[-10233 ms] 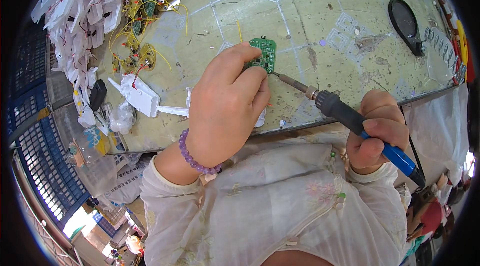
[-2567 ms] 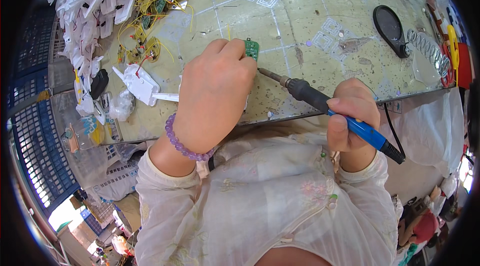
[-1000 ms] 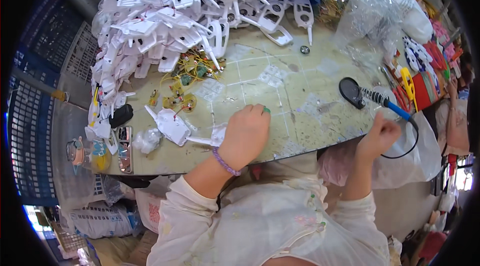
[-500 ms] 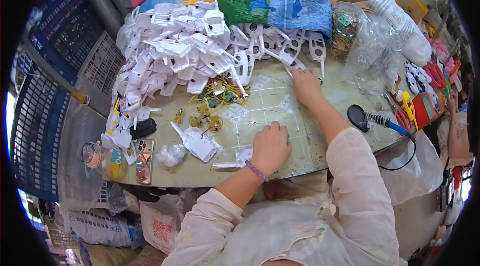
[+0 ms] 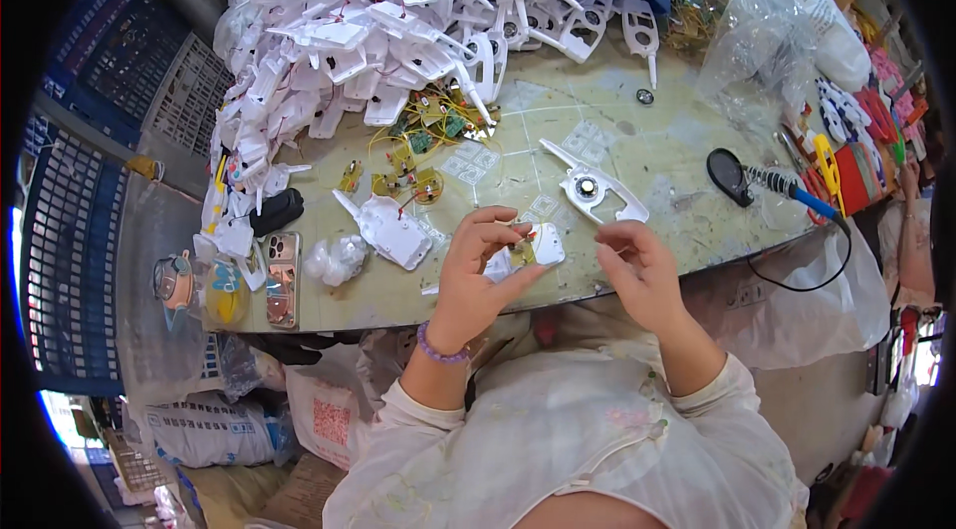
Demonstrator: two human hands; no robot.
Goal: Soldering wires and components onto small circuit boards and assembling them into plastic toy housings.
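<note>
My left hand [image 5: 476,275] is at the near middle of the table, fingers curled around a small yellow-green circuit board [image 5: 522,252]. A rounded white piece [image 5: 547,244] shows just beyond it; whether the two are joined I cannot tell. My right hand [image 5: 642,270] hovers to the right, thumb and fingers loosely bent and apart, with nothing visible between them. Right above its fingertips lies a white plastic casing [image 5: 609,192] with a pointed end, an oblong opening and a round speaker [image 5: 587,188]. Another white casing half [image 5: 394,232] with a red wire lies left of my left hand.
White casings [image 5: 339,41] are heaped at the back left. Wired circuit boards [image 5: 438,121] lie before them. A soldering iron [image 5: 797,192] rests at the right, its black cord hanging over the edge. A phone [image 5: 283,280] and a crumpled plastic ball [image 5: 336,260] lie at the left.
My right hand has come back from the far casings, and one casing now lies near it. My left hand has turned and risen off the table with the board. The view has shifted.
</note>
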